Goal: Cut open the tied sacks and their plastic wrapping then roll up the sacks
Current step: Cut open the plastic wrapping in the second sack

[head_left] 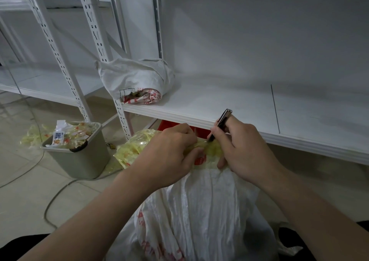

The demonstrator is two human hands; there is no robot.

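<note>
The white sack [199, 210] stands on the floor in front of the person, just below the shelf [239, 105] edge, its neck bound in yellow plastic [129, 151]. The left hand [169, 151] has its fingers curled tight round a bunch of that plastic, while the right hand [237, 147] is closed on a cutter [222, 121] whose tip meets the film between the two hands. The film looks thin, slick and stretchy and the sack soft and light, so it probably cuts best pinched taut close beside the blade, fingers kept off its path; a rolled sack [135, 79] lies on the shelf.
</note>
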